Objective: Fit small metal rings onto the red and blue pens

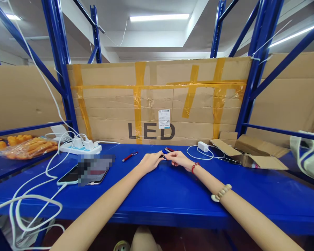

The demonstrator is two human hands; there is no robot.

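My left hand (151,161) and my right hand (181,159) meet over the middle of the blue shelf top (157,195). The fingers of both are closed in a pinch, fingertips almost touching. Whatever is between them is small and mostly covered by the fingers; a dark blue bit shows there. Just behind the right fingers, the end of a red pen-like piece (169,150) sticks out. To the left of my left hand lies a dark red pen (130,156), apart from it. My right wrist carries a red bracelet (195,167) and a beaded one (222,192).
On the left are two phones (68,177), a white power strip (81,149), looping white cables (36,198) and a bag of orange pieces (28,146). A white charger (203,146) and an opened carton (251,151) sit right. A tall cardboard sheet (107,108) stands behind.
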